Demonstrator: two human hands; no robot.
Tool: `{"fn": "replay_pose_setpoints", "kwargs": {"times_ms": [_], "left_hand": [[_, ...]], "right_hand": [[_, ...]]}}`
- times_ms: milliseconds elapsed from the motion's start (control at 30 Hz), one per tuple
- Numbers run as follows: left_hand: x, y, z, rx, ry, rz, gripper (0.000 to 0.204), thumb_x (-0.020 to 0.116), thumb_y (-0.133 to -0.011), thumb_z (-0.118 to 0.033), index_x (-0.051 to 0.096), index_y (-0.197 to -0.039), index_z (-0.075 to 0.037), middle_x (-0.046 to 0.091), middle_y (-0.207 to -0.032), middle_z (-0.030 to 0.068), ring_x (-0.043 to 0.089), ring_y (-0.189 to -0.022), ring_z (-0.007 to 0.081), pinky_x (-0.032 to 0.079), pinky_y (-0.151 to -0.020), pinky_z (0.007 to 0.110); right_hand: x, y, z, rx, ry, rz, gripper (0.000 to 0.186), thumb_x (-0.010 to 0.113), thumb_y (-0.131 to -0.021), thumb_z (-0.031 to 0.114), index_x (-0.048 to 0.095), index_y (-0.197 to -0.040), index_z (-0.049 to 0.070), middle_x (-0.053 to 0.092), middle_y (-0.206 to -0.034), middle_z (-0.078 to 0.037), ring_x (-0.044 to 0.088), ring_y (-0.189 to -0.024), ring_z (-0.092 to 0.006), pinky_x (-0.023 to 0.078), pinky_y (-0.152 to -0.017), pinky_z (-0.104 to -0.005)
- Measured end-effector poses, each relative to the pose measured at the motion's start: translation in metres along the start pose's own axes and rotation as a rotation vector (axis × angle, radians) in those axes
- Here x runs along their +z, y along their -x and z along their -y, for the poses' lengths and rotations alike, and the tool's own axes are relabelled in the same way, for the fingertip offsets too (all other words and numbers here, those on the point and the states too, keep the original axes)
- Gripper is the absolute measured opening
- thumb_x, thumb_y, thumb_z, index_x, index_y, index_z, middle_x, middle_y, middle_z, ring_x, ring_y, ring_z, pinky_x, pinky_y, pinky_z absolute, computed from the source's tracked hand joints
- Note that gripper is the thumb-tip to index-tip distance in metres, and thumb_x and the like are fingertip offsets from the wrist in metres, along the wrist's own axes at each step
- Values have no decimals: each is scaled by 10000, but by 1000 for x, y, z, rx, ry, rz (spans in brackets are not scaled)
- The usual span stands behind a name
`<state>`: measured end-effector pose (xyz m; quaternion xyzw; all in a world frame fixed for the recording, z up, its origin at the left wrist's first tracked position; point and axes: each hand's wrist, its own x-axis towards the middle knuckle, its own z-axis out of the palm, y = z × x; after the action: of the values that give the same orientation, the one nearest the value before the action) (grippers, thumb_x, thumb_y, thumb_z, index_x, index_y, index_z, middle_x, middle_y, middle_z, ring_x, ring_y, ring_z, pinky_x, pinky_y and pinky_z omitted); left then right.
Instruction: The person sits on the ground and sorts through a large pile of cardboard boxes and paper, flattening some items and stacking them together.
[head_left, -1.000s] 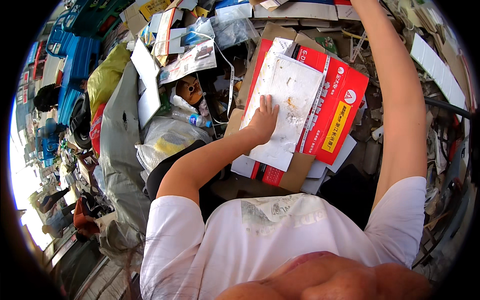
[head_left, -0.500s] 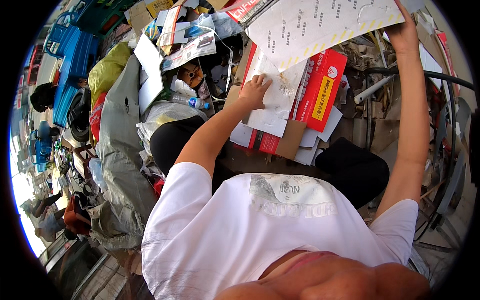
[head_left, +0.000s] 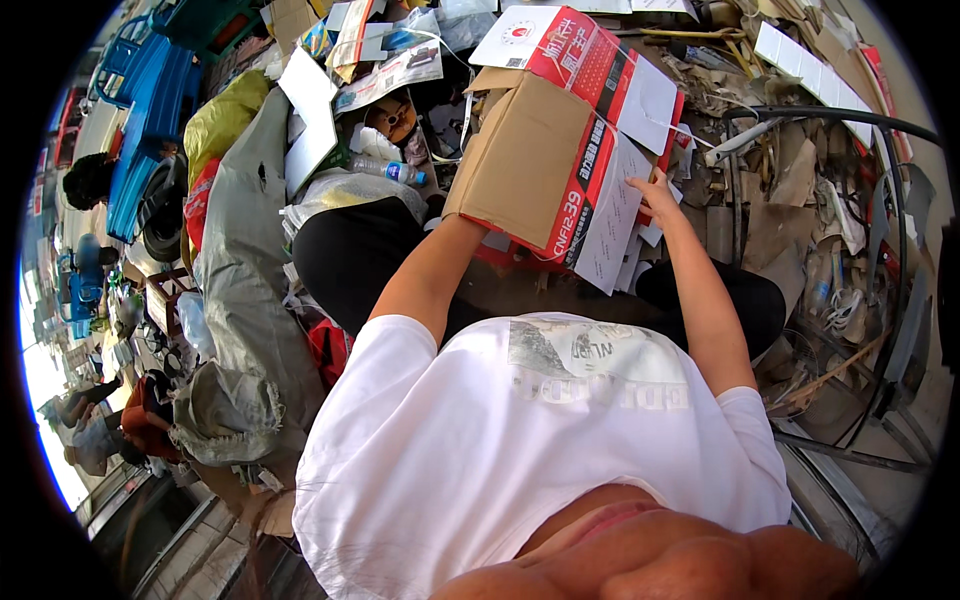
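Red, white and brown cardboard box (head_left: pixel 540 150) slants in front of the person's black-trousered knees (head_left: pixel 350 260). The right hand (head_left: pixel 655 198) is closed on its white right edge; the left hand is hidden behind its lower left corner, so I cannot tell its grip. Leftward, a clear, blue-capped plastic bottle (head_left: pixel 380 169) lies beside a translucent plastic bag (head_left: pixel 335 190).

Box (head_left: pixel 530 150) sits upper centre, right hand (head_left: pixel 657 198) at its right edge; bottle (head_left: pixel 388 169) just left of the box, tarp (head_left: pixel 240 230) farther left, tyre (head_left: pixel 165 222) beyond that, tube (head_left: pixel 840 114) upper right!
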<state>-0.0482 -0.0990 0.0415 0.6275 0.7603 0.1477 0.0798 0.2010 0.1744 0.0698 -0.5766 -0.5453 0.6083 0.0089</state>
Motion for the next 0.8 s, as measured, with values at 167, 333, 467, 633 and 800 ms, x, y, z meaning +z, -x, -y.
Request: {"fn": "replay_pose_setpoints", "kwargs": {"times_ms": [167,333,467,633,800], "left_hand": [[-9,1,-15,41,-22,18,545,569,-888,-392,501,-1378,-163,492,-1402,169,458,-1320,293,414,-1055,436],[-20,35,-21,62,-78,55,481,532,-918,-365,530,-1350,-154,523,-1371,183,479,-1303,298,417,-1048,441],[-34,51,-66,69,-158,182,436,503,-942,-343,554,-1328,-147,547,-1347,195,496,-1289,302,420,-1042,445],[-106,74,-137,-23,-153,832,362,554,-904,-317,646,-1156,-75,689,-1059,157,656,-1012,337,510,-882,469],[-129,25,-147,-171,-47,744,398,630,-840,-266,620,-1177,-54,702,-978,131,669,-949,348,523,-808,486]], "right_hand": [[-11,-13,-17,-139,-241,-8,878,761,-773,48,295,-1516,93,524,-1374,-166,564,-1201,-292,476,-972,-473],[-23,-21,-19,-201,-235,-74,802,701,-779,-50,370,-1498,74,622,-1250,-183,660,-1034,-269,534,-867,-377],[-43,-53,-40,-314,-34,-230,838,733,-748,31,376,-1501,119,591,-1305,-206,628,-1123,-280,511,-906,-397],[-33,-56,-52,-281,306,-439,744,738,-751,194,459,-1440,207,546,-1317,-209,574,-1183,-363,482,-961,-464],[2,-26,-31,-173,630,-464,633,681,-785,209,489,-1388,193,496,-1305,-159,519,-1205,-412,444,-987,-520]]}}
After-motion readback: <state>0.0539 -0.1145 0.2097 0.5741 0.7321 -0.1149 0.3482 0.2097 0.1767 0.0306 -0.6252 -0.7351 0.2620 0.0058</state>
